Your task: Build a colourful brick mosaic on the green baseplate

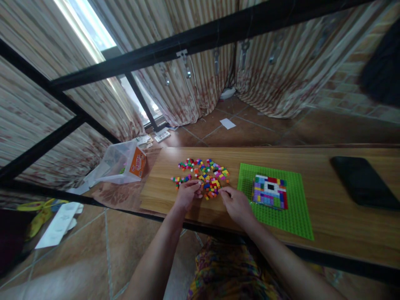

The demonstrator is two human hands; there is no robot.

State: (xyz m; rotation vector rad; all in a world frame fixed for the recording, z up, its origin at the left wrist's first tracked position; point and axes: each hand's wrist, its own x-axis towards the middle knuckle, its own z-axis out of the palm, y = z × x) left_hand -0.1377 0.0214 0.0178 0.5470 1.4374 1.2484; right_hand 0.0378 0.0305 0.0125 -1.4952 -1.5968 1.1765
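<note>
Left hand [188,195], centre of frame: fingers curling nearly together beside the loose bricks [212,186]; whether gripping one, cannot tell. Right hand [236,205], right of centre: thumb and forefinger almost meeting; hold unclear. Brick build [265,198]: sitting on green baseplate [289,227], right.

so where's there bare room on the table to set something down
On the wooden table, one free patch lies between the green baseplate and the flat black device; another lies between the table's left end and the loose bricks. The middle is crowded, with the left grip and right grip at the bricks.
</note>
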